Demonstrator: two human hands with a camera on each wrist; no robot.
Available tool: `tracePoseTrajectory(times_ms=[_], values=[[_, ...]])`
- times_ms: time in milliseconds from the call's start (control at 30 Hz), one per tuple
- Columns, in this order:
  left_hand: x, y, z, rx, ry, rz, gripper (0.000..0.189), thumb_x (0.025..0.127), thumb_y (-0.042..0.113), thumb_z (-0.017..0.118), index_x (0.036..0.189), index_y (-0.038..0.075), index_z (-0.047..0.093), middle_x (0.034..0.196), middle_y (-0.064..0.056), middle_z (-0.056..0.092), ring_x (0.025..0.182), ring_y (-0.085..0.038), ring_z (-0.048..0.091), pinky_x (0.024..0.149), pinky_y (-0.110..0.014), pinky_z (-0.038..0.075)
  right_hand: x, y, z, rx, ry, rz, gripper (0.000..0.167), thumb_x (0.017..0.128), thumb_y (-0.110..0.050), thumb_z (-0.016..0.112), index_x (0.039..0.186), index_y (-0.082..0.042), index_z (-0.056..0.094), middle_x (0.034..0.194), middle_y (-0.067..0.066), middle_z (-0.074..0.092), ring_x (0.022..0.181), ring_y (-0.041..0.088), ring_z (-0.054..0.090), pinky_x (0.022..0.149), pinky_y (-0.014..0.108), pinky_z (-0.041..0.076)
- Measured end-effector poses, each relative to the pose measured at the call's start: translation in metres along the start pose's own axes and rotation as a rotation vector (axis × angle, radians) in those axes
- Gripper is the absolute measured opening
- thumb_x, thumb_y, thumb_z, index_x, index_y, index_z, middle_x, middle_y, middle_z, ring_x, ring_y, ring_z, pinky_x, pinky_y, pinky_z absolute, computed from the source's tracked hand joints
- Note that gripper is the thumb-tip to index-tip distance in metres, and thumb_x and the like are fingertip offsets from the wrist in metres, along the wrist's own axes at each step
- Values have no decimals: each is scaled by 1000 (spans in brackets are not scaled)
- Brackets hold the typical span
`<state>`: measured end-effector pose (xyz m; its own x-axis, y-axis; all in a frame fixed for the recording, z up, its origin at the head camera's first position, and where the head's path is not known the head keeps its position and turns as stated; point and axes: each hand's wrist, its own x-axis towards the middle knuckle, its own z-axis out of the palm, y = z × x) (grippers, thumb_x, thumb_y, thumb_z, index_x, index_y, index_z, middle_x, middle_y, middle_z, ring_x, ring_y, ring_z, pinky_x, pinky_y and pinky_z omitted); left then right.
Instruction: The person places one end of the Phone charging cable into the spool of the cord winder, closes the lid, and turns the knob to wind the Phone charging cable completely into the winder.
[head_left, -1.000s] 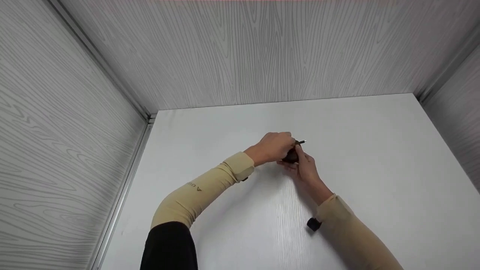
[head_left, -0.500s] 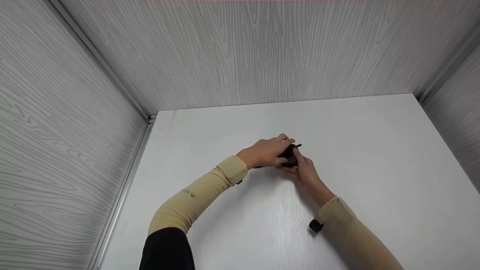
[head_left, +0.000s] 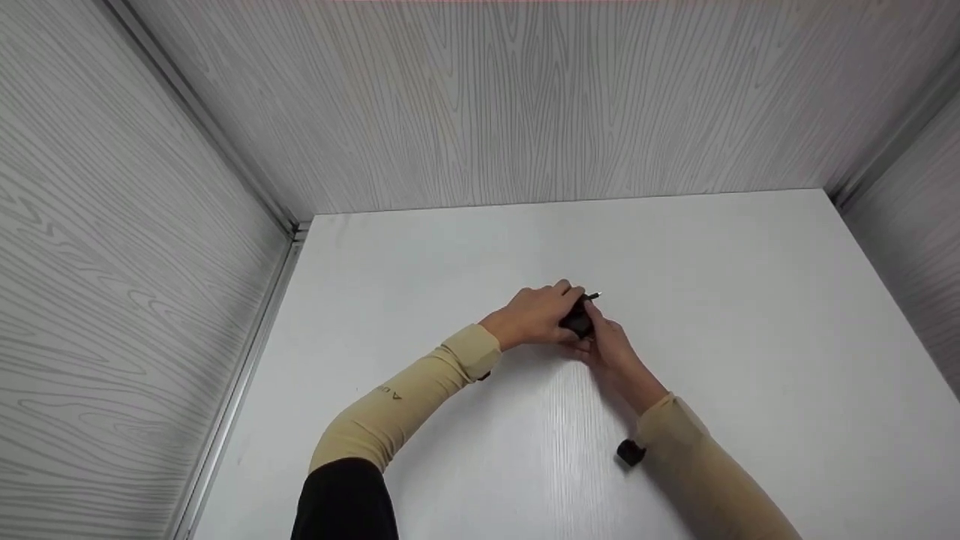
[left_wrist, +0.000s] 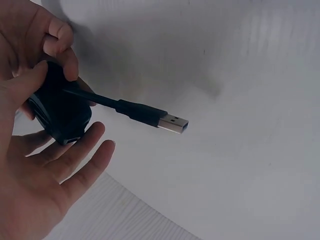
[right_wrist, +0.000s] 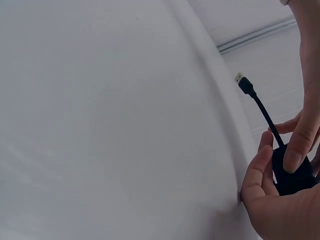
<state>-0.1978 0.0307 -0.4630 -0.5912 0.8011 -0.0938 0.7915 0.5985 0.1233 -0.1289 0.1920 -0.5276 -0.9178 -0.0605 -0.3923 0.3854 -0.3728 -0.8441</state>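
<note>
A small black USB adapter (head_left: 576, 321) is held between both hands above the white table. Its short cable ends in a silver USB plug (left_wrist: 173, 124), which sticks out free past the fingers. My left hand (head_left: 534, 313) grips the adapter body from the left, with thumb and fingers on opposite sides in the left wrist view. From the right, my right hand (head_left: 611, 345) holds the same body; in the right wrist view its thumb and fingers lie around the box. One end face of the adapter shows a slot-like opening in the left wrist view. Fingers hide part of the body.
The white tabletop (head_left: 420, 270) spreads around the hands. Grey wood-grain panels stand at the back (head_left: 480, 105), the left and the right. A black wrist camera (head_left: 631, 452) hangs beneath the right sleeve.
My left hand has gone from a tight, turned-over fist to a wider grip across the adapter. Both hands and the adapter have come slightly nearer to me.
</note>
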Motion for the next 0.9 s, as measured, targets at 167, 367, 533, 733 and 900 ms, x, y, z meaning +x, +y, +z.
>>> tracePoseTrajectory(times_ms=[167, 367, 533, 733, 900], values=[[1, -3, 5, -30, -10, 7, 67, 97, 46, 75, 148, 11, 50, 129, -10, 62, 105, -23, 69, 85, -42, 62, -2, -1, -7, -32, -54, 21, 65, 113, -48, 42, 150, 5, 46, 86, 2, 79, 71, 10, 74, 75, 30, 63], [-3, -13, 5, -101, -44, 2, 64, 98, 37, 74, 151, 13, 48, 135, -10, 60, 112, -23, 66, 92, -42, 59, -5, -3, -16, -161, -107, 9, 64, 112, -48, 46, 152, 2, 49, 106, 15, 81, 81, 18, 80, 77, 34, 65], [-7, -20, 5, -135, -84, 26, 69, 98, 31, 76, 158, 17, 44, 146, -9, 56, 125, -24, 62, 103, -44, 56, -8, -4, -24, -264, -66, 12, 58, 114, -37, 44, 154, 6, 41, 125, 20, 76, 86, 20, 82, 77, 34, 65], [-7, -21, 5, -158, -98, 45, 72, 98, 30, 76, 161, 16, 43, 151, -8, 53, 131, -24, 60, 108, -44, 54, -11, -6, -25, -369, -35, -4, 48, 114, -27, 44, 146, 8, 44, 112, 21, 79, 77, 21, 81, 73, 37, 66], [-6, -21, 6, -131, -97, 35, 72, 99, 29, 76, 162, 15, 42, 153, -9, 52, 133, -25, 58, 107, -45, 54, -12, -9, -25, -391, -17, -8, 40, 111, -20, 46, 137, 10, 46, 89, 12, 79, 71, 20, 79, 70, 37, 66]])
